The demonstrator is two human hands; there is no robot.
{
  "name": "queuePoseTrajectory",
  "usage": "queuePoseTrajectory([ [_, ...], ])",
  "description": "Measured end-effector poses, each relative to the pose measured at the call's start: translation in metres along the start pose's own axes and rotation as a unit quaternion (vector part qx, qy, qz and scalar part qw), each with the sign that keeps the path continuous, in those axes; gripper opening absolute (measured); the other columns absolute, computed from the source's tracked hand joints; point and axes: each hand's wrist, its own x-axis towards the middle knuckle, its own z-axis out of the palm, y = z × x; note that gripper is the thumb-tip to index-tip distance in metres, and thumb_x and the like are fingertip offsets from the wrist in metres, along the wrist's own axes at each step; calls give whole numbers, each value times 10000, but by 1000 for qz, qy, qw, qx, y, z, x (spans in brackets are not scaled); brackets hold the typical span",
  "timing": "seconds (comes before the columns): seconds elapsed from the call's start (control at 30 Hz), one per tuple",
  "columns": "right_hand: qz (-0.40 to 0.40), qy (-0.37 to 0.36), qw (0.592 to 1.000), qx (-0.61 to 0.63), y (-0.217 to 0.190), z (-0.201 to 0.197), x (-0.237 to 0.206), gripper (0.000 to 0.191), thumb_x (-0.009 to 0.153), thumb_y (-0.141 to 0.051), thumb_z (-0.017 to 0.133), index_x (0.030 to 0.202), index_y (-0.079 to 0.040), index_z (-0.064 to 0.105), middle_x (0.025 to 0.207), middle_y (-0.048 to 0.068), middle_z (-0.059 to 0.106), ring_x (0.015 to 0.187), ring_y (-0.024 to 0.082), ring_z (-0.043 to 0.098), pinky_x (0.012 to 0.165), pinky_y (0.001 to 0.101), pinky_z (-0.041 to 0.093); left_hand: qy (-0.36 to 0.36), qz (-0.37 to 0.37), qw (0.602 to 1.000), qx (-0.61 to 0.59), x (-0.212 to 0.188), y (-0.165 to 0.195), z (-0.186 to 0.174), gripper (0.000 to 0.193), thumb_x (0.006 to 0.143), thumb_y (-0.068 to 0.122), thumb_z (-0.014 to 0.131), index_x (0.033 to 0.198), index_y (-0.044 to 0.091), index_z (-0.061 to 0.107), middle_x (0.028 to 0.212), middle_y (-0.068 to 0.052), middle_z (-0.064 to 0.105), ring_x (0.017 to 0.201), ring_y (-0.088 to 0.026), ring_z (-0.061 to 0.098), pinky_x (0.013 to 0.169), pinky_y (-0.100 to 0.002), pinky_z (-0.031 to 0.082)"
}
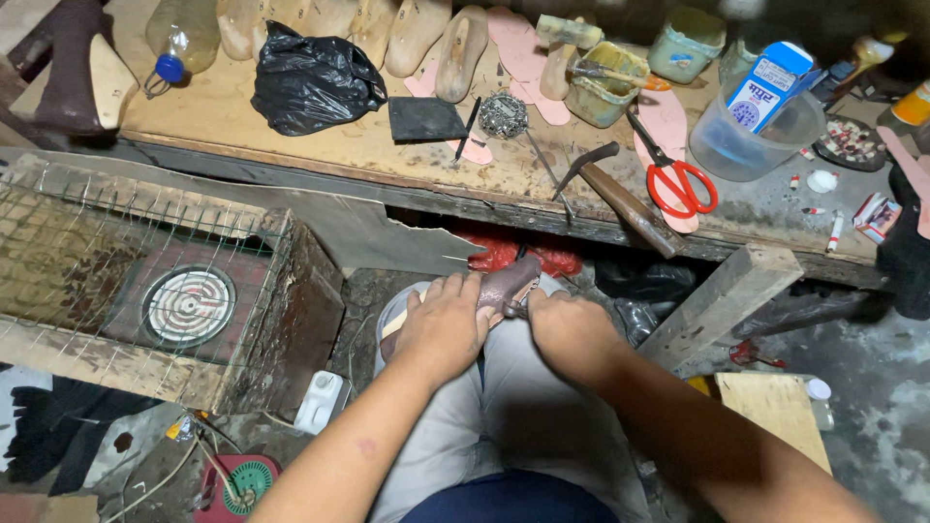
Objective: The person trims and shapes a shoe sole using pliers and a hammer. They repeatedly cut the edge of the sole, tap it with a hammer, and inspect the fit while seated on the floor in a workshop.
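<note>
A brown leather shoe upper on a last (pixel 508 283) rests across my knees, toe pointing away from me. My left hand (pixel 444 327) lies flat over its near side, fingers curled onto it. My right hand (pixel 570 329) grips the other side, fist closed; whether a tool sits in that fist is hidden. Both hands touch the shoe above my light grey trousers.
A low workbench (pixel 320 145) ahead holds a hammer (pixel 620 199), red-handled scissors (pixel 678 179), wooden shoe lasts (pixel 455 48), pink insoles, a black plastic bag (pixel 310 82), glue pots and a clear tub (pixel 746 140). A wire-covered box with a round heater coil (pixel 189 305) stands at my left.
</note>
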Motion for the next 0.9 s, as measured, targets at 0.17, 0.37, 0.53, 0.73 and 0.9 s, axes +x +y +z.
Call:
queuePoseTrajectory([
  [0.17,2,-5,997,-74,-2,22,0,153,900,-97,525,980,-5,617,840,207,701,731,352,737,633,433,598,5,-11,1000,6,9,-1,1,605,916,401,590,1410,64,494,1278,-173,585,1197,-374,545,989,-588,407],
  [0.37,-58,-41,997,37,20,16,15,214,818,-193,658,921,-7,638,799,205,709,746,373,725,636,468,557,-12,-18,1000,5,17,-3,3,537,936,399,573,1351,60,537,1257,-182,589,1182,-385,554,982,-545,427],
  [0.53,199,-338,798,458,36,4,22,157,880,-145,596,975,-20,605,736,106,688,583,274,721,464,412,564,-17,6,1000,-14,17,-12,0,539,927,395,573,1353,66,540,1243,-176,594,1171,-380,554,972,-533,431],
  [0.73,202,-344,656,641,28,34,21,91,835,-30,593,912,-13,638,669,68,594,471,134,542,383,304,416,-11,40,999,-10,14,-17,-3,533,935,395,568,1341,49,549,1234,-168,607,1157,-375,563,969,-519,440],
  [0.9,169,-353,663,638,20,35,27,210,873,-38,627,1012,101,701,765,110,719,623,169,672,552,314,542,1,71,997,14,7,-17,-7,554,914,396,591,1341,46,550,1208,-171,608,1137,-375,559,947,-518,435],
])
